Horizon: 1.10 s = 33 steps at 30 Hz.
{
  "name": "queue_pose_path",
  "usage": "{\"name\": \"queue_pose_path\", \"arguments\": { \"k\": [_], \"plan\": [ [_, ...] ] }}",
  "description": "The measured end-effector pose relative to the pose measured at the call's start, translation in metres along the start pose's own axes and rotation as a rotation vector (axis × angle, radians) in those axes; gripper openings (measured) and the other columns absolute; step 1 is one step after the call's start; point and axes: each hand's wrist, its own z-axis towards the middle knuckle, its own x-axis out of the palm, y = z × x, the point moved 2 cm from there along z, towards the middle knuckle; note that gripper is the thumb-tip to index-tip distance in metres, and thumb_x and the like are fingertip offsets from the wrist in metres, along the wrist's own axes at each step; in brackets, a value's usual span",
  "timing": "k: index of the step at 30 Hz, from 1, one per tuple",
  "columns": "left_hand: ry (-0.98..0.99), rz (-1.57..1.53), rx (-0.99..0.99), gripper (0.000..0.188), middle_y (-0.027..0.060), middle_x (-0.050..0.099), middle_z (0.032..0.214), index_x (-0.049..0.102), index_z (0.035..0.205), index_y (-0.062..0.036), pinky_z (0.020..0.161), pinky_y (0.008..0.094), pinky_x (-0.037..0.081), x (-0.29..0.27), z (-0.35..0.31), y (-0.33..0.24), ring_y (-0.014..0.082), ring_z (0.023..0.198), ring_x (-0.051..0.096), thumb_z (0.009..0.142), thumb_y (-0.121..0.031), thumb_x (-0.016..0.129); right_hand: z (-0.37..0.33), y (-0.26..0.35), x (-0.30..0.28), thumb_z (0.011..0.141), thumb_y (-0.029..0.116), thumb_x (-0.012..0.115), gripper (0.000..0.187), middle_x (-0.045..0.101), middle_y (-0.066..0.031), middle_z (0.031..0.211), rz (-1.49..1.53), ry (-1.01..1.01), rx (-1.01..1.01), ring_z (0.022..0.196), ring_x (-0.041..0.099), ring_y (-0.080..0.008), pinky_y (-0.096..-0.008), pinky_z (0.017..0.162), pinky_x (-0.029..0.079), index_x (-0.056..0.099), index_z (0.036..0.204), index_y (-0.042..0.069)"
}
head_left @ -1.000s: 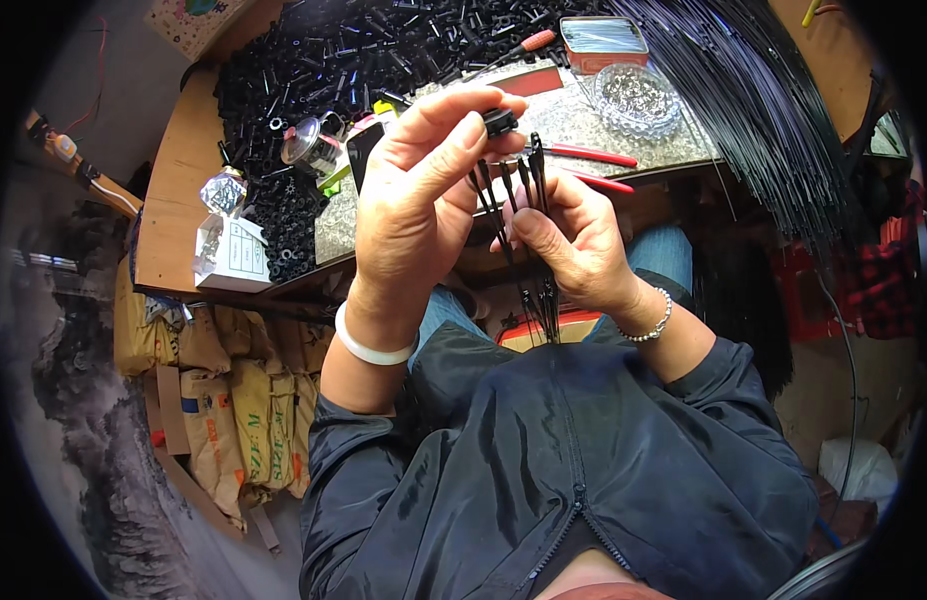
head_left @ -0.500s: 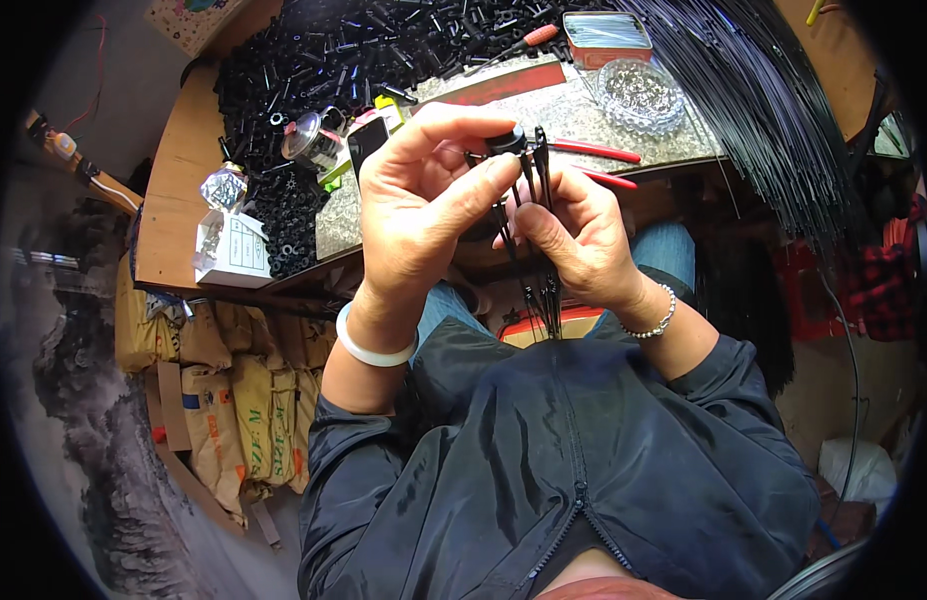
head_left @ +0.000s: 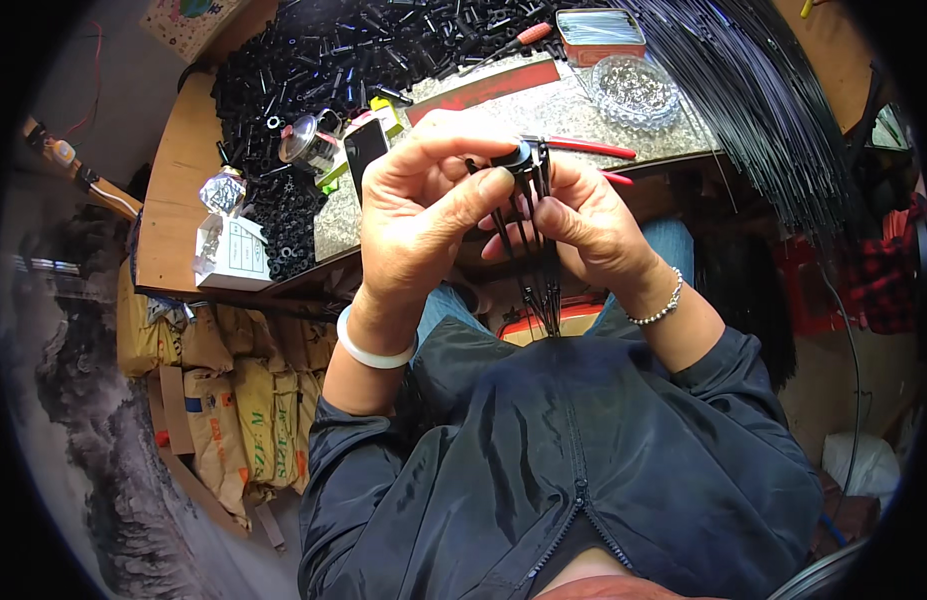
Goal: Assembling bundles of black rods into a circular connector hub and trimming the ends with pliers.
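In front of my chest, my left hand (head_left: 423, 205) pinches a small round black hub (head_left: 513, 156) between thumb and fingers. Thin black rods (head_left: 539, 275) hang from around the hub and draw together toward my lap. On the other side of them, my right hand (head_left: 603, 225) has its thumb against the rods near their upper ends, with its fingers behind them. Part of the right fingers is hidden by the rods.
Black plastic parts (head_left: 313, 60) heap across the table's back left. A smartphone (head_left: 365, 150), red-handled tool (head_left: 593, 148), glass dish (head_left: 635, 92) and tin of thin rods (head_left: 601, 40) lie beyond my hands. Long black rods (head_left: 753, 110) overhang the right edge. A small white box (head_left: 233, 252) stands left.
My right hand has shifted slightly right and down, its fingers spreading more behind the rods. The left hand still pinches the hub, which is tipped a little differently.
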Motion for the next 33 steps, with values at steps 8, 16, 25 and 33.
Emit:
{"name": "queue_pose_path", "arguments": {
  "k": [8,16,25,33],
  "plan": [
    [-0.003,0.058,-0.077,0.032,0.0121,0.064,0.096,0.058,0.111,0.0030,0.054,0.0202,0.049,0.001,0.003,-0.003,0.0125,0.076,0.061,0.079,0.005,0.063,0.009,0.002,-0.002,0.087,0.020,0.062,0.023,0.063,-0.0133,0.086,0.081,0.103,0.034,0.068,0.063,-0.0171,-0.0268,0.060,0.053,0.054,0.098,0.002],
    [-0.187,0.516,-0.255,0.057,0.0187,0.058,0.115,0.037,0.133,0.0043,0.090,0.0291,0.043,0.000,0.003,-0.014,0.0199,0.104,0.056,0.079,0.000,0.053,0.002,0.001,0.016,0.086,0.012,0.063,0.013,0.061,-0.0021,0.073,-0.242,-0.271,-0.202,0.062,0.058,-0.0060,-0.0207,0.056,0.048,0.054,0.080,0.006],
    [-0.110,0.805,-0.096,0.021,0.0077,0.063,0.091,0.059,0.105,0.0080,0.075,0.0238,0.046,0.040,-0.007,-0.042,0.0118,0.079,0.057,0.085,0.002,0.056,-0.004,0.001,0.038,0.081,0.012,0.069,0.018,0.059,-0.0012,0.074,-0.314,-0.183,-0.407,0.073,0.053,-0.0058,-0.0228,0.065,0.045,0.054,0.083,0.002],
    [-0.080,0.723,-0.118,0.027,0.0092,0.062,0.094,0.054,0.112,0.0043,0.073,0.0240,0.046,0.042,-0.008,-0.039,0.0124,0.082,0.058,0.086,-0.003,0.057,-0.014,0.003,0.031,0.088,0.015,0.061,0.019,0.057,-0.0030,0.072,-0.272,-0.123,-0.426,0.065,0.055,-0.0074,-0.0231,0.057,0.045,0.047,0.092,0.002]
  ]
}}
